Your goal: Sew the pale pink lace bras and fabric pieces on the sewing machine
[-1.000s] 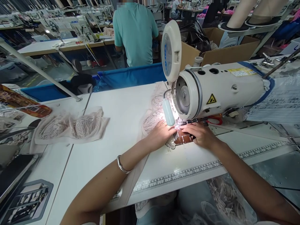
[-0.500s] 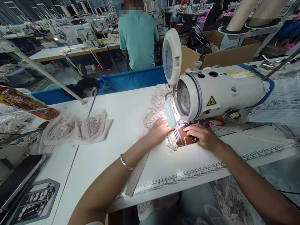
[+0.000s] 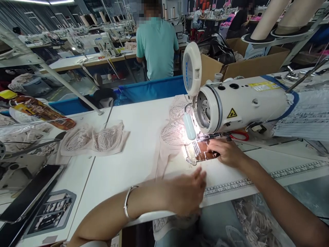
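Note:
My left hand (image 3: 186, 192), smeared by motion, is over the front edge of the table, apart from the cloth; its fingers are too blurred to read. My right hand (image 3: 224, 151) is beside the needle area of the white sewing machine (image 3: 241, 99), fingers bent and together at the shiny brown plate (image 3: 205, 151). What its fingertips pinch, if anything, is hidden. Under the lit needle area lies a pale pink lace bra piece (image 3: 172, 132), its thin band trailing towards me. A light blue cylindrical part (image 3: 189, 126) hangs in front of the needle.
A second lace bra piece (image 3: 95, 140) lies left on the table. Beyond it is a drink bottle (image 3: 43, 111); a black phone-like slab (image 3: 31, 193) lies nearer. A ruler strip (image 3: 228, 187) follows the front edge. Red-handled scissors (image 3: 240, 134) rest behind my right hand. A person (image 3: 156, 48) sits ahead.
My left hand has left the lace piece at the needle and moved down towards the table's front edge. My right hand stays by the plate. The view has shifted slightly.

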Demonstrator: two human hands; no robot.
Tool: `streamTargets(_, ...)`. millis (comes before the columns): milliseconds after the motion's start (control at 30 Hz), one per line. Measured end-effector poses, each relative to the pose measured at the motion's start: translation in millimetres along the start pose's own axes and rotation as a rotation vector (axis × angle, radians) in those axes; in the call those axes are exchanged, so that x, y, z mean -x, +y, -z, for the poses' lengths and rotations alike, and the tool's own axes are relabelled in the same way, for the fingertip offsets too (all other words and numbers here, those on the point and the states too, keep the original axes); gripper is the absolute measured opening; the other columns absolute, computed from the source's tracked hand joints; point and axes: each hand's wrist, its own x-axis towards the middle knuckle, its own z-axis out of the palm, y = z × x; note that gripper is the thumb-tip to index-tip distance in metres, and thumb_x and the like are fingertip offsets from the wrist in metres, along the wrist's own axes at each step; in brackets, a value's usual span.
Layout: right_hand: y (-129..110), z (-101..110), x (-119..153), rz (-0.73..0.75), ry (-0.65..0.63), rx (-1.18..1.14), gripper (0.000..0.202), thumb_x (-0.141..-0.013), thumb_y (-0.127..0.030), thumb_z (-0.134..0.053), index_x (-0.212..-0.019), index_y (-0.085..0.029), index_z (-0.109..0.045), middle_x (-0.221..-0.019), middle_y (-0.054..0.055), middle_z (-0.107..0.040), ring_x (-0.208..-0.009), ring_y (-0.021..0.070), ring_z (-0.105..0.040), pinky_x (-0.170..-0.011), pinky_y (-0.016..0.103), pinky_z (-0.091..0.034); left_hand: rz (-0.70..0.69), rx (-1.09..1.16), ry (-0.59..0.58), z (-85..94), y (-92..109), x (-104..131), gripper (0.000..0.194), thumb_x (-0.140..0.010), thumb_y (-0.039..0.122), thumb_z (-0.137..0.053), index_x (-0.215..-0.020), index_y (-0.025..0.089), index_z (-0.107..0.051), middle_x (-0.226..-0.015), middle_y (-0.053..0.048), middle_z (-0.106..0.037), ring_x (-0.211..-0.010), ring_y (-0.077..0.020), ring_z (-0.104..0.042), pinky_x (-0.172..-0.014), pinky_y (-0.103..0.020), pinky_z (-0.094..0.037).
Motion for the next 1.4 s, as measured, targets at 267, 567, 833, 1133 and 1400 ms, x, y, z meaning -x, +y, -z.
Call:
streamTargets(267,-26.4,1.1,10.1,0.070,-0.033,-0.063,0.031,-0.071,0.001,-0.044,-0.080,-0.023,-0.063,-0.071,-0.001,-0.065,-0.062,0.0139,-0.056,-0.055,0.025,-0.035,-0.175,0.970,-0.504,0.6,22.0,29.7,0.029,-0.088,0.027,-0.065,-0.059,0.025,-0.062,-0.070,0.002,-0.071,-0.074,-0.0210,-0.073,-0.072,-0.031,-0.059)
streamTargets(567,-34.6,-4.2,41.7,0.096,0.016,-0.041,0.037,-0.072,-0.007,-0.045,-0.095,-0.026,-0.067,-0.087,0.002,-0.076,-0.067,0.0190,-0.070,-0.055,0.027,-0.049,1.060,0.051,0.474,-12.2,-82.9,116.2,0.047,-0.089,0.027,-0.068,-0.131,0.013,-0.053,-0.137,-0.021,-0.056,-0.125,-0.0319,-0.055,-0.107,-0.052,-0.044)
streamTargets(833,-12.6,-0.7,75.2,0.074,-0.024,-0.036,0.041,-0.073,-0.012,-0.049,-0.104,-0.031,-0.069,-0.099,0.001,-0.078,-0.078,0.0236,-0.076,-0.054,0.028,-0.055,1.689,-0.258,0.726,-13.7,-80.1,259.3,0.011,-0.095,0.011,-0.049,-0.100,0.014,-0.058,-0.121,-0.020,-0.061,-0.132,-0.0412,-0.046,-0.105,-0.065,-0.034)
streamTargets(1133,-37.2,-10.5,63.1,0.112,0.048,-0.080,0.046,-0.074,-0.007,-0.042,-0.106,-0.028,-0.068,-0.093,0.001,-0.076,-0.074,0.0193,-0.074,-0.059,0.027,-0.057,1.454,-0.109,0.474,-13.1,-78.5,284.4,0.024,-0.094,0.017,-0.057,-0.113,0.013,-0.071,-0.123,-0.014,-0.070,-0.121,-0.0292,-0.060,-0.107,-0.047,-0.044)
streamTargets(1400,-93.1,-8.7,28.7,0.116,0.113,-0.285,0.042,-0.079,-0.005,-0.044,-0.108,-0.027,-0.066,-0.071,0.000,-0.066,-0.054,0.0145,-0.063,-0.048,0.024,-0.050,1.077,0.105,0.383,-27.8,24.2,218.8,0.025,-0.094,0.019,-0.060,-0.107,0.027,-0.079,-0.132,-0.008,-0.069,-0.113,-0.0260,-0.065,-0.093,-0.043,-0.056)
